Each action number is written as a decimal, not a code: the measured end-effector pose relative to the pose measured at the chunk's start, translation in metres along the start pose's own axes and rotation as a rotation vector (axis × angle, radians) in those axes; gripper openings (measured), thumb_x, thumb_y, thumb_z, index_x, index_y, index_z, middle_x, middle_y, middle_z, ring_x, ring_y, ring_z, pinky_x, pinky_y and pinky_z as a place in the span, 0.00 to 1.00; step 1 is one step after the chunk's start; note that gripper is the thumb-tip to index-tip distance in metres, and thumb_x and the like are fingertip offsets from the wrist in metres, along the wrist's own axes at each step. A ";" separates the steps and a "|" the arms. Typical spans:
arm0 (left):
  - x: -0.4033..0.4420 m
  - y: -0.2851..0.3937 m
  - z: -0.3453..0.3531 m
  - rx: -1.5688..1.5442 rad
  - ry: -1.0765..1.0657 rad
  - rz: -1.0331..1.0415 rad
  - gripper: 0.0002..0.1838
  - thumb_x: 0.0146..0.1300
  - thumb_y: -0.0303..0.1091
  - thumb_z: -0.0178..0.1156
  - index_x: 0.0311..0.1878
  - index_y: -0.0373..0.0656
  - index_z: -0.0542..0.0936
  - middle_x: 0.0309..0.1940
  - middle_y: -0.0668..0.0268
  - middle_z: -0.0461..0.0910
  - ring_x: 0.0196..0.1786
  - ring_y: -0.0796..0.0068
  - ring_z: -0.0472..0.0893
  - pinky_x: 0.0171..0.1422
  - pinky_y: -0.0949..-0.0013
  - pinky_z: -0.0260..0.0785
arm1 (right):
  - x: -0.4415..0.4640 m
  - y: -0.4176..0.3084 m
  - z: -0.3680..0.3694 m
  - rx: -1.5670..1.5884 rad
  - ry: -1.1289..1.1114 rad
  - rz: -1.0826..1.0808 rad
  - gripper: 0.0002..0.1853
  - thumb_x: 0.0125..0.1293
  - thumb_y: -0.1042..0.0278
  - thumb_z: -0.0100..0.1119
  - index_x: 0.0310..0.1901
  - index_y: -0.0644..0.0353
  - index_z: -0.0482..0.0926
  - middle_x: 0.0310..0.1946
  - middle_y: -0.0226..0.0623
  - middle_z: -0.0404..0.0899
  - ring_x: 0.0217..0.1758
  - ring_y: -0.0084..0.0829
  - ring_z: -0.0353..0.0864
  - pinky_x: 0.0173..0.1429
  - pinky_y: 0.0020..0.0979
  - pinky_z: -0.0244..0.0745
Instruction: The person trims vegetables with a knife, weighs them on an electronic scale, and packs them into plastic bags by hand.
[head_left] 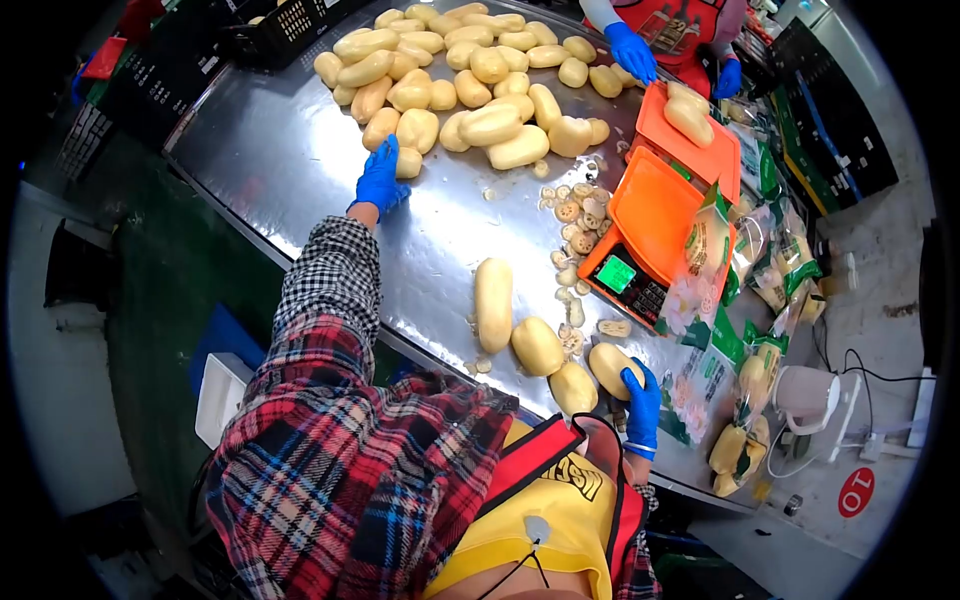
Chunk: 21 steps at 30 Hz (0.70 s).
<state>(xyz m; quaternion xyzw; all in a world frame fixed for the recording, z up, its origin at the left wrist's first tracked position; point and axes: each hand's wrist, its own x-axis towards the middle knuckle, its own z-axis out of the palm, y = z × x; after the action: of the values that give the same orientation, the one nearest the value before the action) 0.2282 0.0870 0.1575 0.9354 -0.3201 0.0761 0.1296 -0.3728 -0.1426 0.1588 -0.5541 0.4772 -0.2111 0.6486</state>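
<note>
Blue-gloved left hand (380, 182) of yours is at 11 o'clock, touching a stubby cream root (410, 163); can't tell if it's pinching or just resting. Your blue-gloved right hand (643, 405), 4 o'clock, has fingers curled on a smooth cream oval root (606, 370). Imo a loose grip on that slick-looking steel table (430, 250) could send it skidding. Orange-trayed scale (650, 210) at 2–3 blocks the clear-and-green plastic packets (708, 242) from your left.
</note>
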 end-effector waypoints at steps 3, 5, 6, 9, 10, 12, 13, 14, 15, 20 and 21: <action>0.009 0.023 -0.040 0.018 -0.149 -0.121 0.53 0.46 0.51 0.71 0.73 0.49 0.53 0.68 0.48 0.59 0.62 0.48 0.70 0.61 0.53 0.69 | -0.001 -0.013 0.005 -0.115 0.106 0.027 0.24 0.59 0.62 0.67 0.54 0.64 0.75 0.47 0.41 0.77 0.47 0.32 0.78 0.52 0.32 0.74; 0.011 0.028 -0.045 0.042 -0.142 -0.131 0.44 0.46 0.56 0.70 0.64 0.43 0.69 0.57 0.51 0.74 0.47 0.54 0.80 0.51 0.58 0.75 | -0.004 -0.022 0.013 -0.200 0.186 0.077 0.22 0.60 0.59 0.66 0.51 0.64 0.75 0.45 0.42 0.78 0.46 0.33 0.78 0.50 0.34 0.74; 0.011 0.023 -0.039 -0.133 -0.235 -0.112 0.42 0.47 0.58 0.69 0.62 0.42 0.71 0.54 0.53 0.76 0.45 0.57 0.81 0.50 0.60 0.75 | -0.003 -0.019 0.011 -0.423 0.226 -0.051 0.22 0.60 0.59 0.66 0.51 0.64 0.75 0.45 0.43 0.78 0.46 0.35 0.78 0.51 0.35 0.74; 0.001 0.057 -0.063 -0.707 -0.570 -0.278 0.35 0.51 0.62 0.66 0.52 0.42 0.79 0.37 0.65 0.83 0.37 0.72 0.82 0.41 0.71 0.74 | -0.001 -0.016 0.007 -1.010 0.327 -0.644 0.21 0.60 0.61 0.65 0.50 0.65 0.75 0.47 0.47 0.78 0.49 0.44 0.78 0.55 0.37 0.71; -0.012 0.071 -0.058 -1.013 -0.598 -0.338 0.33 0.54 0.58 0.66 0.53 0.39 0.78 0.39 0.63 0.82 0.39 0.71 0.82 0.40 0.70 0.75 | -0.006 -0.029 0.010 -0.938 0.295 -0.654 0.19 0.62 0.63 0.62 0.52 0.65 0.76 0.50 0.44 0.79 0.53 0.39 0.77 0.58 0.35 0.70; -0.035 0.110 -0.060 -1.484 -0.803 -0.380 0.32 0.61 0.54 0.61 0.59 0.37 0.73 0.46 0.60 0.80 0.46 0.67 0.82 0.45 0.65 0.77 | -0.016 -0.052 0.038 -0.593 0.196 -0.503 0.19 0.62 0.68 0.62 0.54 0.64 0.76 0.51 0.42 0.79 0.53 0.35 0.78 0.56 0.33 0.72; -0.050 0.135 -0.065 -1.641 -0.890 -0.314 0.32 0.64 0.52 0.59 0.61 0.37 0.69 0.50 0.58 0.78 0.49 0.64 0.80 0.49 0.61 0.77 | -0.023 -0.068 0.058 -0.484 0.130 -0.587 0.20 0.61 0.71 0.63 0.56 0.64 0.75 0.52 0.41 0.78 0.53 0.34 0.78 0.56 0.32 0.72; -0.067 0.164 -0.070 -1.795 -0.979 -0.251 0.32 0.66 0.50 0.58 0.64 0.37 0.66 0.55 0.56 0.75 0.53 0.61 0.79 0.52 0.57 0.77 | -0.028 -0.082 0.073 -0.453 0.054 -0.668 0.23 0.59 0.73 0.64 0.57 0.64 0.74 0.54 0.42 0.77 0.56 0.35 0.77 0.58 0.32 0.71; -0.080 0.186 -0.072 -1.869 -1.081 -0.252 0.31 0.68 0.47 0.55 0.66 0.37 0.62 0.59 0.54 0.71 0.58 0.55 0.76 0.57 0.51 0.75 | -0.034 -0.096 0.092 -0.512 0.027 -0.758 0.27 0.58 0.73 0.66 0.60 0.63 0.72 0.57 0.43 0.75 0.59 0.37 0.74 0.61 0.33 0.69; -0.146 0.288 -0.088 -1.841 -1.367 -0.066 0.29 0.69 0.42 0.54 0.69 0.40 0.60 0.61 0.56 0.69 0.62 0.59 0.72 0.63 0.56 0.71 | -0.036 -0.125 0.124 -0.525 -0.020 -0.896 0.42 0.52 0.58 0.68 0.69 0.56 0.62 0.68 0.51 0.59 0.67 0.50 0.64 0.68 0.43 0.62; -0.155 0.302 -0.083 -1.815 -1.405 -0.085 0.29 0.69 0.42 0.54 0.69 0.40 0.61 0.62 0.57 0.68 0.62 0.61 0.72 0.63 0.57 0.70 | -0.036 -0.120 0.118 -0.540 0.036 -0.843 0.42 0.52 0.59 0.68 0.69 0.56 0.62 0.68 0.52 0.59 0.67 0.50 0.64 0.67 0.42 0.63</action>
<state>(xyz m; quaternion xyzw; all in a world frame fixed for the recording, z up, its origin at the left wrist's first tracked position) -0.0851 -0.0291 0.2605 0.3433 -0.2269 -0.7258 0.5512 -0.2580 -0.0887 0.2751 -0.8430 0.2607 -0.3334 0.3319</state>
